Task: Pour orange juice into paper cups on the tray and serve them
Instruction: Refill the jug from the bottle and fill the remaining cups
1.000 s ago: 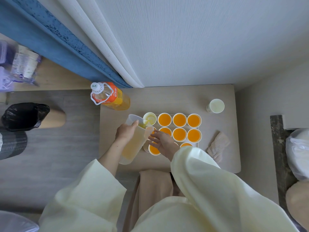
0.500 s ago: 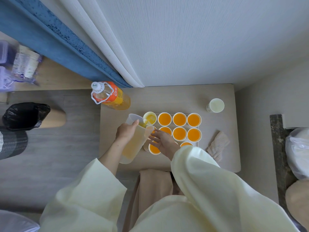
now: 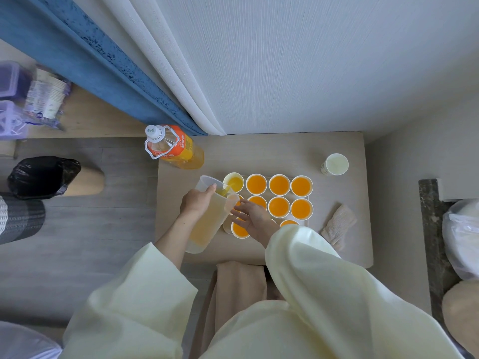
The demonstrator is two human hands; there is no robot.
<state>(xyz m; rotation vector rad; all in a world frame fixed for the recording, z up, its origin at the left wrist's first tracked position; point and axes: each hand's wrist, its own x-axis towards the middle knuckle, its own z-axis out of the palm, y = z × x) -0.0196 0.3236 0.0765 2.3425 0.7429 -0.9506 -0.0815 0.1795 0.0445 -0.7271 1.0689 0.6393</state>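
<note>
My left hand (image 3: 195,202) grips a clear plastic pitcher (image 3: 210,218) half full of orange juice, tilted with its spout over the far-left paper cup (image 3: 233,181), which holds a little juice. Several paper cups of orange juice, such as a middle one (image 3: 279,207), stand in rows on a white tray (image 3: 307,200). My right hand (image 3: 252,218) rests with fingers spread over the cups in the near-left part of the tray, touching the pitcher's side. The cups under my hand and sleeve are partly hidden.
A large orange juice bottle (image 3: 173,147) stands at the table's far-left corner. A lone empty paper cup (image 3: 335,164) is at the far right, and a crumpled cloth (image 3: 338,226) lies right of the tray. A black-bagged bin (image 3: 42,177) sits on the floor to the left.
The far-left cup has gained a little more juice as the pitcher stays tilted over it. Both hands have barely moved.
</note>
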